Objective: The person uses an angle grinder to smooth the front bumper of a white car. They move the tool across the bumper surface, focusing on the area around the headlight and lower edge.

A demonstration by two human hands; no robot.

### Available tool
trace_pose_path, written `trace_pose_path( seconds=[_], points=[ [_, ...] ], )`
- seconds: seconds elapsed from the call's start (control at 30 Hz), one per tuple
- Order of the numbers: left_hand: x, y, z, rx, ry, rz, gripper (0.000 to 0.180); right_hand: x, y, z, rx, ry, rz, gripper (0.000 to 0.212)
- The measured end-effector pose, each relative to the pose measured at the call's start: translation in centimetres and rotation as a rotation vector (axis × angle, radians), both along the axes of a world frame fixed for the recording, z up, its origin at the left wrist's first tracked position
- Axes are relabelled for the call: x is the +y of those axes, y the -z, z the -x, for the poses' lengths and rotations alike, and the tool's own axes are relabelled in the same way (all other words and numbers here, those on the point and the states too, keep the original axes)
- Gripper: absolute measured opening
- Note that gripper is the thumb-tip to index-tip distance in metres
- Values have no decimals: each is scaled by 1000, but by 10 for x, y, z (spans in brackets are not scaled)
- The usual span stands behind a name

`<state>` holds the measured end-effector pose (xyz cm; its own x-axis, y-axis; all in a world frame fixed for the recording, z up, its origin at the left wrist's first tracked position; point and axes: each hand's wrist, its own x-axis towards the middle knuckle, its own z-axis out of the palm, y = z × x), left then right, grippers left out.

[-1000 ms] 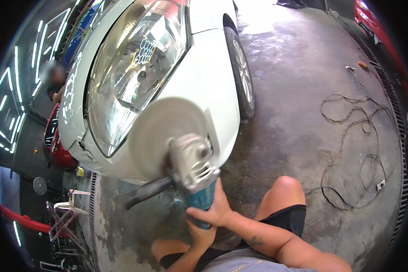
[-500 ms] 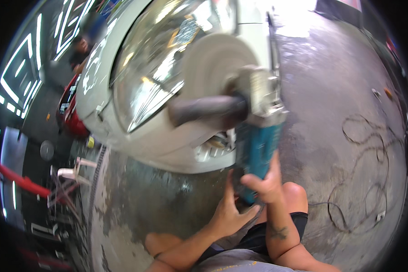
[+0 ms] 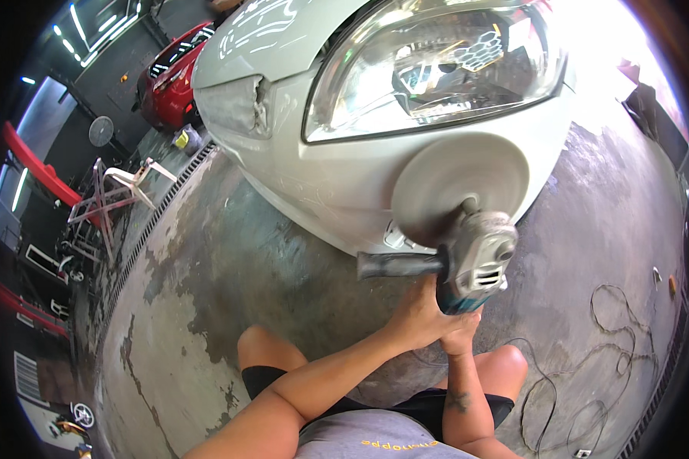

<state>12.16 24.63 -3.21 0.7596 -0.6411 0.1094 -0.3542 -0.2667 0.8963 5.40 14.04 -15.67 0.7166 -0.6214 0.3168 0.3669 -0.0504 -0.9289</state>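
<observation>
I hold a teal and grey polisher in front of a car's pale front bumper. My left hand is closed round its body just behind the metal head. Behind it my right hand grips the rear of the body, its fingers partly hidden. The round pale pad is blurred as if spinning and faces the bumper below the headlight; I cannot tell whether it touches. The black side handle sticks out to the left with no hand on it.
A dark cable lies looped on the wet, stained concrete floor at the right. A drain grate runs along the left. Beyond it stand a white plastic chair, a folding stand and a red car.
The polisher has come down and right from in front of the headlight to the bumper below it. My left hand has moved from the rear end up to the body. The view has shifted.
</observation>
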Motion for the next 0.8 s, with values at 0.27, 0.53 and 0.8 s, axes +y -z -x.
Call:
trace_pose_path(
  seconds=[0.27, 0.53, 0.8],
  points=[
    [103, 55, -37, 440, -36, 209, 72, 59, 10, -33, 34, 35, 600, 104],
    [197, 90, -107, 671, -150, 789, 81, 129, -61, -85, 348, -120, 844, 110],
    [206, 64, -116, 748, -118, 982, 75, 126, -119, -77, 406, -297, 811, 110]
  ],
)
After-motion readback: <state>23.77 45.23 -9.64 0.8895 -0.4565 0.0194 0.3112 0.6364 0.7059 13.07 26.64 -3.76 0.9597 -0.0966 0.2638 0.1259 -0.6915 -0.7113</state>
